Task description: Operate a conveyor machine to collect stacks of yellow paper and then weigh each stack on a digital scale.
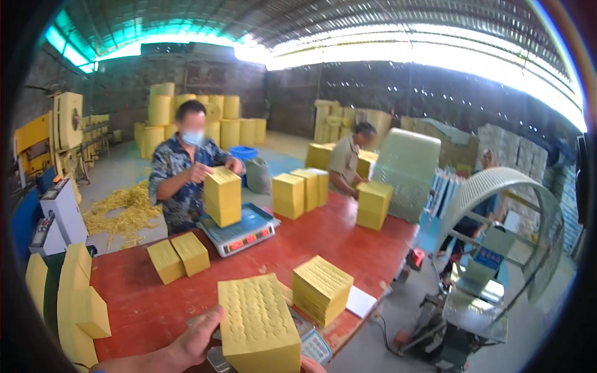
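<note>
Clamped on the left side of the yellow paper stack (258,314): left hand (198,336); right hand (311,366) mostly cropped, grip can't tell. Stack's at near scale (316,347). Probably heavy, sheets may slip; squeeze low, both sides.

The left forearm (144,362) and fingers (207,322) are bare.

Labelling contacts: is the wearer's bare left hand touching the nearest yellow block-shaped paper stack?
Touching: the head view shows the left hand with its thumb against the left side of the nearest yellow paper stack.
</note>
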Available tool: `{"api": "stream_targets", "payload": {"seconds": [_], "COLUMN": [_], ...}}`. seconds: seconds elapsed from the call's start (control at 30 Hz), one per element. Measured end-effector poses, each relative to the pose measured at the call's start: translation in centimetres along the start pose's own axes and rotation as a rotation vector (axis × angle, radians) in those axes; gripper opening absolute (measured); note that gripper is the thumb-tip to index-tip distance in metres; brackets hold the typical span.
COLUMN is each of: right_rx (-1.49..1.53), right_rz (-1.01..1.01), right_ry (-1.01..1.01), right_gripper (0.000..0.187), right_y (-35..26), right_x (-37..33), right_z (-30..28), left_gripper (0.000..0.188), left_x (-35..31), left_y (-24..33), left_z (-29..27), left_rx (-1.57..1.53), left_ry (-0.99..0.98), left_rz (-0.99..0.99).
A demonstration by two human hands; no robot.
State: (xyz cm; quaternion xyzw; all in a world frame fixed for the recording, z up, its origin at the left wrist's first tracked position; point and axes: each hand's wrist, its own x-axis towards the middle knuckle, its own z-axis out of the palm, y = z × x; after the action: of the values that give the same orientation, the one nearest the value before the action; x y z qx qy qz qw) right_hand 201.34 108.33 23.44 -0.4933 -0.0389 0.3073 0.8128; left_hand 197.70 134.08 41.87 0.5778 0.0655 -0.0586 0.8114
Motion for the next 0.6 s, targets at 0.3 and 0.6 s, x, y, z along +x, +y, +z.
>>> {"api": "stream_targets", "payload": {"seconds": [0.3, 0.6], "right_rx": [0.256, 0.285], "right_rz": [0.155, 0.156], "right_ry": [-0.052, -0.185], "right_gripper": [0.04, 0.039], "right_y": [0.0, -0.8], "right_x": [2.2, 0.5], "right_z": [-0.6, -1.2], "left_gripper": [0.064, 0.067], "left_x": [0.1, 0.2], "left_y": [1.7, 2.8], "left_z": [0.6, 2.7], "left_rx": [0.176, 0.115], "left_ry": [-0.042, -0.026], "left_rz": [-0.18, -0.237]}}
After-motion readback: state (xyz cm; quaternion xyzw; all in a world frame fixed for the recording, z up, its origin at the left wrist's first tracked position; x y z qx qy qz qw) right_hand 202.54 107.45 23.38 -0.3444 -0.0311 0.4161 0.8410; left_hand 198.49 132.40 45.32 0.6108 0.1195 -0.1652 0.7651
